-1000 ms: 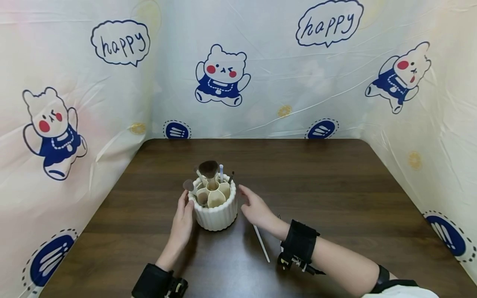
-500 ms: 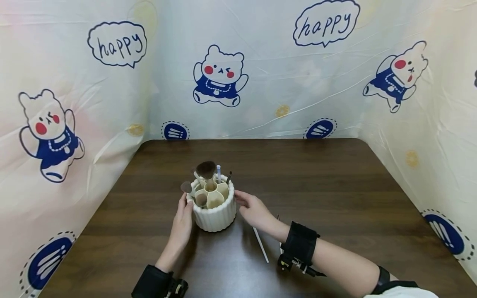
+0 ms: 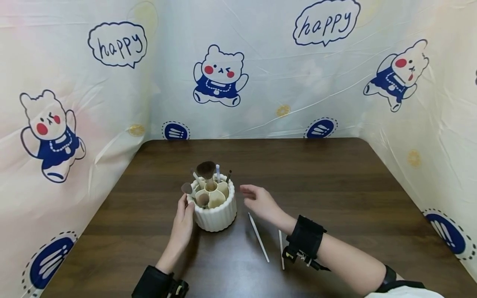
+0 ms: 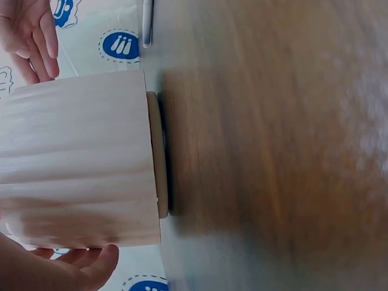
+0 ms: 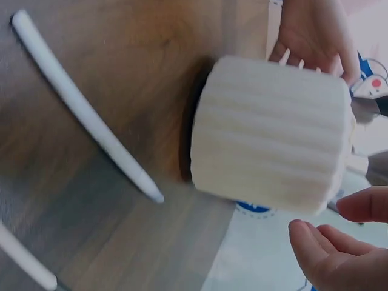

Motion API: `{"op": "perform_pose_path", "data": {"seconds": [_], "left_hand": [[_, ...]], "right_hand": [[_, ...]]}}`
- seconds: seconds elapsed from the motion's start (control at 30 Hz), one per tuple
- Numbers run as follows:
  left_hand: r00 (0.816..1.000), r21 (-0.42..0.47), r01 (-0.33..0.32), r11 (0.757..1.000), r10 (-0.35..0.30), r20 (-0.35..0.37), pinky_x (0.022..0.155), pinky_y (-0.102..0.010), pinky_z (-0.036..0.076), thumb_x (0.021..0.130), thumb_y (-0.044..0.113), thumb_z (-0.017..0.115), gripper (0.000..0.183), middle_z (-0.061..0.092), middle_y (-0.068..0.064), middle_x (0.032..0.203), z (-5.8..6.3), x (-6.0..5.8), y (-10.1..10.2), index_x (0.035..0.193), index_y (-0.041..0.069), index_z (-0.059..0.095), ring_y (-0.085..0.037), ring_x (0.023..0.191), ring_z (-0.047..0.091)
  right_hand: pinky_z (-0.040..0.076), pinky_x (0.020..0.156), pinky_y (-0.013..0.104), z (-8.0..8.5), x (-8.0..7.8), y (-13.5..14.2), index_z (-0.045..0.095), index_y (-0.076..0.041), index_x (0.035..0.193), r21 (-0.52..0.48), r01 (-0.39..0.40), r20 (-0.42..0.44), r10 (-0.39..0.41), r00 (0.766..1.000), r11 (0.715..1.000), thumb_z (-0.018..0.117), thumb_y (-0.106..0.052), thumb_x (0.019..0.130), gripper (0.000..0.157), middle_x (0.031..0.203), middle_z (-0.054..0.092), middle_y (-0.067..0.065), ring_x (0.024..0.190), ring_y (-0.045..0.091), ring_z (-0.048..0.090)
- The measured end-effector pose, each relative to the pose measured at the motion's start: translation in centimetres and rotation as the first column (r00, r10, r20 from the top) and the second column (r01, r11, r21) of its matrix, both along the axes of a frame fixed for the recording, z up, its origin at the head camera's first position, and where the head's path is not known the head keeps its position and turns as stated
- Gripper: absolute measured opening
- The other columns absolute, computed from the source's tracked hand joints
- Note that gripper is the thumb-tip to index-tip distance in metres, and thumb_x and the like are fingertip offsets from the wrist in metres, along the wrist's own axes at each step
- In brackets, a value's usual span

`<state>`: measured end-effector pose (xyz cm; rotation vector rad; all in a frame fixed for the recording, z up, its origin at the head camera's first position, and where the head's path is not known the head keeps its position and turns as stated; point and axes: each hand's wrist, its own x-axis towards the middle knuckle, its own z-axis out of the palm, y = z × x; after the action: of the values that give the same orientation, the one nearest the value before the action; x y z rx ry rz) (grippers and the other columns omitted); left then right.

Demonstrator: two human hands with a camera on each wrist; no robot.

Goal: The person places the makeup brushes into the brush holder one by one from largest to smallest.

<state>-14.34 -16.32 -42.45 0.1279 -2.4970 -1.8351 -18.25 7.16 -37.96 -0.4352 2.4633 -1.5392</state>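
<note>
A cream, ribbed, round makeup brush holder (image 3: 215,217) stands upright on the table, its top divided into petal-like compartments. Several makeup brushes stick out of it, among them a large fluffy dark brush (image 3: 206,169). On the holder's left side rests my left hand (image 3: 181,225), thumb toward the front and fingers along the wall. My right hand (image 3: 262,204) hovers to the right of the holder, apart from it, with loosely bent fingers and nothing in them. In the right wrist view, that hand's fingertips (image 5: 301,233) are near the holder's rim.
Two thin white sticks lie on the brown table (image 3: 316,178): one stick (image 3: 258,238) right of the holder, the other stick (image 3: 281,250) beside my right wrist. A printed curtain (image 3: 261,62) with bear drawings surrounds the table's back and sides.
My right hand touched the holder's right side half a second ago and has since drawn away to the right, uncovering more of the sticks. The left hand stays against the holder.
</note>
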Motion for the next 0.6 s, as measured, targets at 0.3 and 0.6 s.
{"op": "perform_pose_path", "data": {"seconds": [0.3, 0.6], "left_hand": [[1.000, -0.005, -0.007, 1.000, 0.007, 0.006, 0.118, -0.054, 0.018, 0.105, 0.030, 0.027, 0.061, 0.014, -0.027, 0.157, 0.1, 0.0, -0.1, 0.152, 0.000, 0.005, -0.038, 0.146, 0.014], [1.000, -0.003, -0.002, 1.000, 0.002, -0.002, 0.118, -0.053, 0.018, 0.105, 0.030, 0.028, 0.061, 0.015, -0.028, 0.156, -0.1, -0.1, -0.1, 0.152, -0.001, 0.006, -0.038, 0.146, 0.015]], "right_hand": [[0.053, 0.089, 0.038, 0.7, -0.9, 1.6, 0.061, 0.004, 0.120, 0.035, 0.066, -0.015, -0.066, 0.998, 0.997, 0.054, -0.001, 0.091, 0.030, 0.119, 0.064, 0.021, 0.108, 0.031, 0.062], [0.052, 0.076, 0.029, -0.8, -1.4, 2.4, 0.067, 0.003, 0.106, 0.101, 0.101, -0.003, -0.101, 0.995, 0.990, 0.060, -0.005, 0.090, 0.020, 0.100, 0.070, 0.016, 0.090, 0.022, 0.064]]}}
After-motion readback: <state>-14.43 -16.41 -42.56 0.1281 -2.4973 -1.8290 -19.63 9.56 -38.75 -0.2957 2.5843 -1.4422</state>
